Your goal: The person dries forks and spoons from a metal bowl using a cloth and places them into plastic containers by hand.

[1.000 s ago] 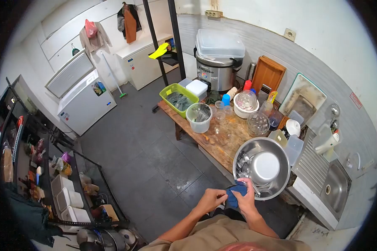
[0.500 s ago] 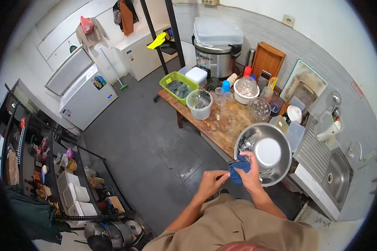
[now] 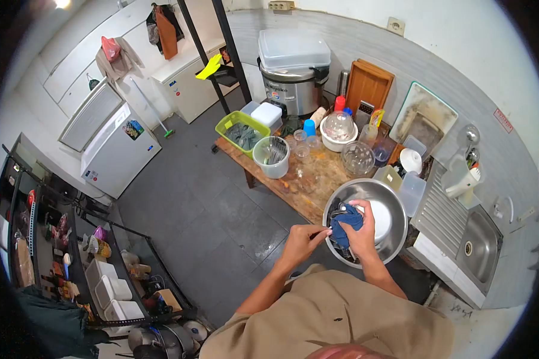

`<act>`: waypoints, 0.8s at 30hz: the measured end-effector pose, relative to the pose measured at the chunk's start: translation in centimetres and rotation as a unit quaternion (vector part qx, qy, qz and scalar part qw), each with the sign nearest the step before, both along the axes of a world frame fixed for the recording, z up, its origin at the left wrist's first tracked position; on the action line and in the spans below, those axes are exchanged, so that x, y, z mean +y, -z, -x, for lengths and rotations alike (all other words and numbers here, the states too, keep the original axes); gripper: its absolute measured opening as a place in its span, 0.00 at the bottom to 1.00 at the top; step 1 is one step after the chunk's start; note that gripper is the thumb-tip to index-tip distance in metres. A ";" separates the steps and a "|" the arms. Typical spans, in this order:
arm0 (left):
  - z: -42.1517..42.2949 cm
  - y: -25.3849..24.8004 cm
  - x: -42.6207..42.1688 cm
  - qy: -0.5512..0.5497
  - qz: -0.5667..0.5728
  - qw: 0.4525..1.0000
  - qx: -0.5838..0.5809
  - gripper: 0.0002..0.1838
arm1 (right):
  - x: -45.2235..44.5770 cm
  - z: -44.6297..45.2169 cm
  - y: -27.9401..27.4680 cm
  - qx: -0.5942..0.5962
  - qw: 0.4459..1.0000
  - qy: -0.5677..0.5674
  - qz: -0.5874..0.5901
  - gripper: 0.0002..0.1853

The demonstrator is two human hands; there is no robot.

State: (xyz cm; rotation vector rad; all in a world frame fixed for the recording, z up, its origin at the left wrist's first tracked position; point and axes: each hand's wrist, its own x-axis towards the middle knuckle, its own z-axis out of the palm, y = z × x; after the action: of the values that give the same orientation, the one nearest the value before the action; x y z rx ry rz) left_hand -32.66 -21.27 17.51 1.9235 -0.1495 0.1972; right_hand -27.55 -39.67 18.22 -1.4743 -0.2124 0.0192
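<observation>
My right hand (image 3: 362,232) is closed around a bunched blue cloth (image 3: 348,222), over the left side of a large steel bowl (image 3: 397,239). A small pale tip pokes out at the top of the cloth. Just left of it, my left hand (image 3: 306,244) has thumb and forefinger pinched together at the cloth's edge; what sits between them is too small to make out. Inside the bowl lies a round white thing (image 3: 382,226), partly behind my right hand. Dark and shiny pieces show under the cloth, their kind unclear.
On the wooden table (image 3: 305,188) stand a clear tub with cutlery (image 3: 271,158), a green basket (image 3: 244,130), clear cups, domed lids and a rice cooker (image 3: 293,90). A steel sink (image 3: 480,239) is at right. Shelves (image 3: 72,239) line the left; a chest freezer (image 3: 117,152) stands beyond.
The cloth and both hands now sit further over the bowl, which appears slightly lower left as the view shifted. My right hand still grips the cloth; my left hand still pinches beside it.
</observation>
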 end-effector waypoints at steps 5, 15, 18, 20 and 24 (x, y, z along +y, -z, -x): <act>0.4 -5.5 -0.3 0.002 -0.021 0.997 0.068 0.14 | -0.9 -0.1 -4.5 -0.013 1.000 0.024 0.014 0.29; 1.3 -4.2 -0.2 -0.056 -0.003 0.993 0.104 0.17 | -3.4 -1.8 -4.0 0.038 0.981 0.191 -0.022 0.20; 1.9 -4.4 -0.3 -0.073 0.032 0.988 0.131 0.17 | -3.8 -0.9 -4.2 0.136 0.984 0.102 -0.052 0.27; 2.1 -4.0 -0.7 -0.071 0.051 0.986 0.142 0.17 | -3.3 0.6 -4.0 0.200 0.978 0.032 -0.048 0.34; 2.9 -1.0 -1.9 -0.037 0.069 0.986 0.147 0.14 | -1.3 3.8 0.1 0.146 0.985 -0.080 -0.051 0.36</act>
State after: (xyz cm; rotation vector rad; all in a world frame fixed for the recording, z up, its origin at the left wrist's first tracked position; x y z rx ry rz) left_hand -35.55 -23.14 18.50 1.7986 0.1310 -0.0282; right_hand -31.39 -40.97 18.15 -1.3310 -0.0903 0.3480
